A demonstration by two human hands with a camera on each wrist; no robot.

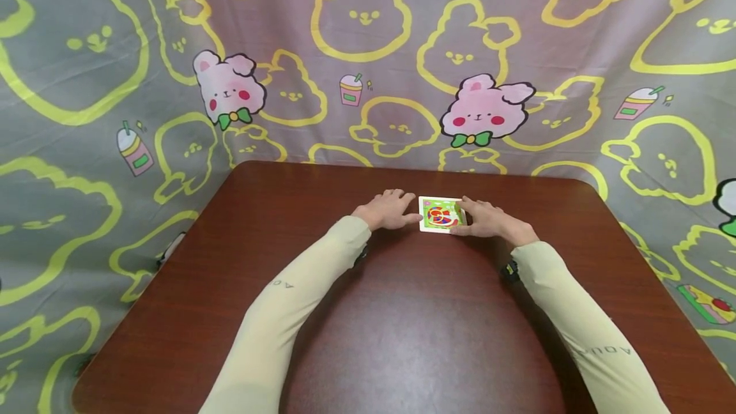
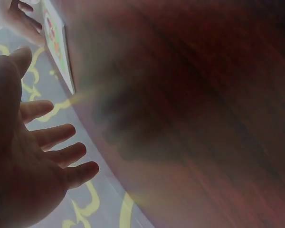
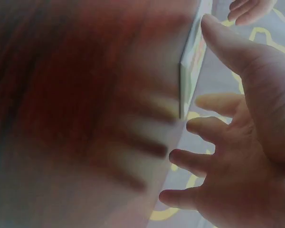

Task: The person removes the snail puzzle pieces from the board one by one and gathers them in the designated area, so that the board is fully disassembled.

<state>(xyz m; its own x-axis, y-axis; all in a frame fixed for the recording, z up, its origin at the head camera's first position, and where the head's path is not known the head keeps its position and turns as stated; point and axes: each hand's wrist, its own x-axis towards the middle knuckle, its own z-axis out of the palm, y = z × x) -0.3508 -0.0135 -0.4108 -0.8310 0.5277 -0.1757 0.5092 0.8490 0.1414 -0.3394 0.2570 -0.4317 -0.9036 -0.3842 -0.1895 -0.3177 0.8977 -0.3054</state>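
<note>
A small flat square picture board (image 1: pixel 441 214), white-edged with a colourful snail-like picture on green, lies on the brown table. At its left side is my left hand (image 1: pixel 388 209), fingers spread and thumb tip right by the edge. The left wrist view shows that hand (image 2: pixel 33 137) with loosely extended fingers and nothing in the palm. My right hand (image 1: pixel 487 218) is at the board's right side, its thumb and forefinger overlapping the border in the head view. Seen from the right wrist, the thumb reaches over the board's edge (image 3: pixel 192 66) while the other fingers stay loosely extended.
The dark reddish-brown table (image 1: pixel 425 324) has rounded corners. Behind and beside it hangs a grey curtain (image 1: pixel 391 75) with yellow outlines and pink bunny faces. Both forearms wear pale sleeves (image 1: pixel 299 299), with a dark band (image 1: pixel 509 269) at the right wrist.
</note>
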